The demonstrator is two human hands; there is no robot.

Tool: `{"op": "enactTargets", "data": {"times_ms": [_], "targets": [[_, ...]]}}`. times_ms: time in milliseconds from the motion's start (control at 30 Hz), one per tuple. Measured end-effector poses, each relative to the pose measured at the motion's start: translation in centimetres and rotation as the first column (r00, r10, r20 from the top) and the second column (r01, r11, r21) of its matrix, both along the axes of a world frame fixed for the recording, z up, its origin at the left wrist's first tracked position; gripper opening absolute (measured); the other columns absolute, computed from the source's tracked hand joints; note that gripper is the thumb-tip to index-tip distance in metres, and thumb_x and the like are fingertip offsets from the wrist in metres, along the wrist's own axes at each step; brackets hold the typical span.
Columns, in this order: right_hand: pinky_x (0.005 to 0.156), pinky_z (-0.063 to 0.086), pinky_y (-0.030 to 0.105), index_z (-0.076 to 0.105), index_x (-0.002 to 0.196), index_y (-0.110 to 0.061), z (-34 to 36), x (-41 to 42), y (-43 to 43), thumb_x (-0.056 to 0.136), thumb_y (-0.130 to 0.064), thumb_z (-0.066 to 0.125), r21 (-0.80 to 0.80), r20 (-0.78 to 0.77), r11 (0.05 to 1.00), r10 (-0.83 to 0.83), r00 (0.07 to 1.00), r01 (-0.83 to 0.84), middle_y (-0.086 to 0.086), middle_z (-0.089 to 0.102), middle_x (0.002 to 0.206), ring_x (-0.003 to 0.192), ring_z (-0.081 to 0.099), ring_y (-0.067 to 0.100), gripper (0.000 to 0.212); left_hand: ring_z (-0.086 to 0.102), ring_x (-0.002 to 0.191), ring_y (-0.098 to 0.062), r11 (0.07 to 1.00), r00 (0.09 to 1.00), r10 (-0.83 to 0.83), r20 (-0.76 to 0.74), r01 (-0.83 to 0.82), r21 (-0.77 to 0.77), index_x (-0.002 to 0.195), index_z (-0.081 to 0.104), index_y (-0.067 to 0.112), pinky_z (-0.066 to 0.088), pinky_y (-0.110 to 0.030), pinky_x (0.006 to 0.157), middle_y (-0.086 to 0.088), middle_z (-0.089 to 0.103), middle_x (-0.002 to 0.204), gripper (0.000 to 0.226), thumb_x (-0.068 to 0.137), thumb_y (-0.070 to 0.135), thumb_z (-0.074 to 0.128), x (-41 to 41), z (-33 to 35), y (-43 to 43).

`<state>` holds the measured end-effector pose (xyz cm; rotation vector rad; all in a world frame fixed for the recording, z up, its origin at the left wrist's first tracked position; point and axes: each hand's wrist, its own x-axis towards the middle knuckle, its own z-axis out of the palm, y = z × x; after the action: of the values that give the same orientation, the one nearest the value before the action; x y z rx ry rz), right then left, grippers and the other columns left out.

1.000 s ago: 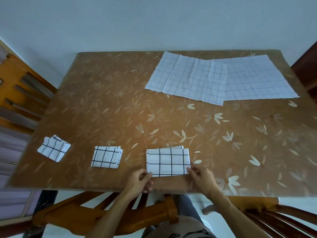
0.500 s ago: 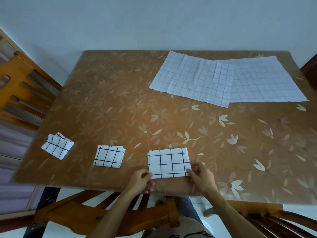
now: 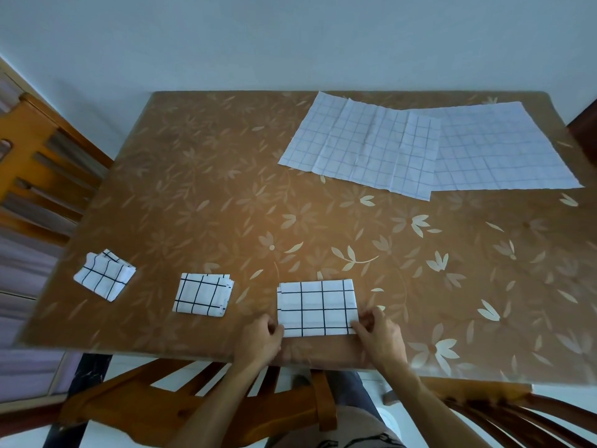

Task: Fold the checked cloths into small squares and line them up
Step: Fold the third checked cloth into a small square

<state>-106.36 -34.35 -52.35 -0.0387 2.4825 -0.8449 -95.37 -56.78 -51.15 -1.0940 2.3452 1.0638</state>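
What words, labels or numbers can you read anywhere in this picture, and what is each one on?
No text can be read.
half-folded cloth and the other checked cloths: grid lines only.
table: leaf pattern only.
dark print on the person's clothing: cut off at the bottom edge, unreadable.

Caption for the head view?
Left hand and right hand pinch the oblong cloth beside two folded squares; two cloths lie flat.

Half-folded cloth (image 3: 316, 308), far edges now aligned
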Motion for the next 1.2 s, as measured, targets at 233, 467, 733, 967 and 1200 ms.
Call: {"op": "enactTargets", "data": {"times_ms": [233, 467, 733, 967, 1200], "targets": [[0.073, 0.050, 0.027, 0.056, 0.095, -0.025, -0.3, -0.1, -0.3, 0.088, -0.037, 0.067, -0.003, -0.025, 1.000, -0.019, 0.999, 0.019, -0.005, 0.070, 0.092, 0.081, 0.064, 0.013, 0.018, 0.053, 0.113, -0.015, 0.813, 0.872, -0.430, -0.232, 0.262, -0.521, 0.121, 0.052, 0.024, 0.050, -0.025, 0.083, 0.001, 0.054, 0.123, 0.027, 0.097, 0.034, 0.052, -1.0, -0.4, 2.6], [0.078, 0.055, 0.040, 0.055, 0.111, -0.018, -1.3, 1.1, -0.8, 0.093, -0.027, 0.058, 0.119, -0.413, 0.987, 0.144, 0.899, -0.103, 0.002, 0.058, 0.107, 0.092, 0.059, 0.022, 0.021, 0.006, 0.153, -0.031, 0.589, 0.687, -0.727, -0.013, 0.614, -0.525, 0.154, 0.022, 0.022, 0.014, -0.052, 0.122, -0.013, 0.009, 0.165, 0.060, 0.099, 0.031, 0.045, -3.4, -4.1, 4.6], [0.115, 0.033, 0.048, 0.031, 0.151, -0.012, -4.3, -0.3, -3.8, 0.100, -0.048, 0.025, 0.407, -0.353, 0.718, 0.694, 0.627, -0.565, 0.012, 0.018, 0.161, 0.149, 0.019, 0.026, 0.063, 0.005, 0.153, -0.021, 0.604, 0.713, -0.701, 0.012, 0.603, -0.521, 0.158, 0.010, 0.018, 0.009, -0.046, 0.123, -0.005, 0.001, 0.166, 0.059, 0.105, 0.045, 0.008, -2.7, -4.9, 3.9], [0.120, 0.011, 0.043, 0.013, 0.156, -0.017, -4.1, -2.0, -1.1, 0.097, -0.065, 0.021, 0.436, -0.283, 0.705, 0.698, 0.658, -0.560, 0.007, 0.006, 0.164, 0.151, 0.007, 0.022, 0.077, -0.020, 0.150, -0.016, 0.688, 0.790, -0.613, 0.034, 0.554, -0.469, 0.157, -0.005, 0.034, 0.001, -0.050, 0.123, 0.004, -0.016, 0.165, 0.074, 0.096, 0.072, 0.011, -2.4, -3.8, 2.7], [0.100, 0.039, 0.038, 0.042, 0.141, -0.016, 0.0, -5.6, -3.4, 0.098, -0.040, 0.045, 0.393, -0.317, 0.763, 0.637, 0.703, -0.513, 0.005, 0.048, 0.140, 0.122, 0.047, 0.026, 0.050, 0.003, 0.153, -0.025, 0.666, 0.780, -0.620, 0.086, 0.582, -0.468, 0.155, 0.021, 0.028, 0.012, -0.053, 0.122, -0.006, 0.007, 0.166, 0.076, 0.090, 0.066, 0.033, -3.6, -2.5, 2.8]]}}
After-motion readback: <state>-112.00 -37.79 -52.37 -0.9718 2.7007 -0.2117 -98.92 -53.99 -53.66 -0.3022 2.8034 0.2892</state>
